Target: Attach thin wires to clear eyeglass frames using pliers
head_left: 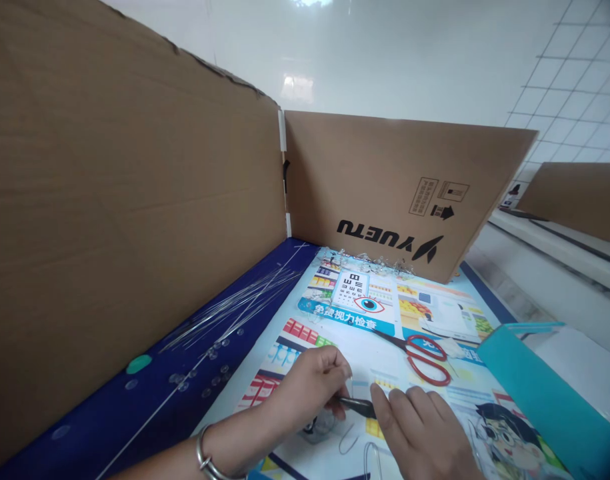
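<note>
My left hand (pixel 309 390) is closed in a pinch near a thin clear piece over a colourful printed poster (pixel 435 313). A silver bracelet (pixel 207 457) circles its wrist. My right hand (pixel 419 433) is closed on a small dark tool (pixel 357 405), whose tip points at the left fingertips. Bent clear wire loops (pixel 349 441) lie on the poster just below the hands.
Red-handled scissors (pixel 425 359) lie on the poster beyond the hands. A bundle of thin clear rods (pixel 235 305) and clear beads (pixel 212 370) rest on the blue mat at left. Cardboard walls (pixel 135 200) enclose left and back. A teal box (pixel 549 393) stands at right.
</note>
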Tool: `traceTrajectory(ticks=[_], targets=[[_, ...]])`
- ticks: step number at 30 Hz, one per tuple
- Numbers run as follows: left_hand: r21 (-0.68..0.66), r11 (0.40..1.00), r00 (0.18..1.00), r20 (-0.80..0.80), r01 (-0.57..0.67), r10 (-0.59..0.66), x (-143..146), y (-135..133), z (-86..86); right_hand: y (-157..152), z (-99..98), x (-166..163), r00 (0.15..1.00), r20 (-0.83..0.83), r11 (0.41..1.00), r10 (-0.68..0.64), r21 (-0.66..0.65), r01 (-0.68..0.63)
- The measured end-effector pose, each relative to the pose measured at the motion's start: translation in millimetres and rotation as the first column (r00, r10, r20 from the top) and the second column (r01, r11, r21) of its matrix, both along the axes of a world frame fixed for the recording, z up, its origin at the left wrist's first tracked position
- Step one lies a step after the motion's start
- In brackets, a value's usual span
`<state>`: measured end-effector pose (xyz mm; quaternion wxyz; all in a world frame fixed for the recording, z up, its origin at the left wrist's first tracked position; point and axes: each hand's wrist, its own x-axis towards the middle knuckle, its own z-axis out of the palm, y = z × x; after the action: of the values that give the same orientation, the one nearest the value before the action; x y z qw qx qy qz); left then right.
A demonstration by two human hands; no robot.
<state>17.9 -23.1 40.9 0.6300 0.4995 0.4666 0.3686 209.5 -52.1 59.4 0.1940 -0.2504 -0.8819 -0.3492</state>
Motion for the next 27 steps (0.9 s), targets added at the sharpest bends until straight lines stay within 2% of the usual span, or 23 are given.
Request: traceTrajectory(ticks=[3,6,9,12,14,16,18,23,25,27], targets=[[0.115,0.993,0.993,-0.116,0.012,0.002,-2,-1,-0.2,-1,-8.6,-2,0.997,-0.063,0.998,-0.046,-0.032,0.044],[0.282,0.956,0.955,-0.297,0.086,0.001,-5,-3,4.4,-2,-17.4,-3,0.992,-0.098,0.995,-0.08,-0.072,0.073],[0.437,0.875,0.872,-0.488,0.207,0.037,-9,-7,11.4,-4,-21.4,-3,0.988,-0.131,0.989,-0.086,-0.128,0.07],[0.546,0.77,0.784,-0.613,0.329,0.099,-11,-11,13.9,-6,-22.2,-3,0.974,-0.191,0.962,-0.124,-0.264,0.071],[0.593,0.689,0.713,-0.683,0.417,0.156,-12,-13,11.9,-8,-22.0,-2,0.969,-0.173,0.913,-0.177,-0.397,0.096],[0.609,0.61,0.631,-0.744,0.507,0.218,-12,-15,8.6,-10,-21.1,0,0.964,-0.121,0.841,-0.238,-0.521,0.143],[0.602,0.555,0.562,-0.783,0.574,0.268,-12,-16,6.3,-11,-19.2,1,0.954,-0.072,0.764,-0.29,-0.618,0.186],[0.563,0.502,0.473,-0.826,0.657,0.307,-11,-18,7.0,-12,-10.9,-1,0.924,0.053,0.55,-0.378,-0.79,0.27],[0.553,0.494,0.457,-0.833,0.671,0.311,-11,-18,7.0,-11,-7.4,-3,0.915,0.084,0.488,-0.395,-0.824,0.286],[0.55,0.489,0.452,-0.835,0.677,0.313,-11,-17,5.8,-11,-4.5,-4,0.912,0.091,0.453,-0.4,-0.846,0.283]])
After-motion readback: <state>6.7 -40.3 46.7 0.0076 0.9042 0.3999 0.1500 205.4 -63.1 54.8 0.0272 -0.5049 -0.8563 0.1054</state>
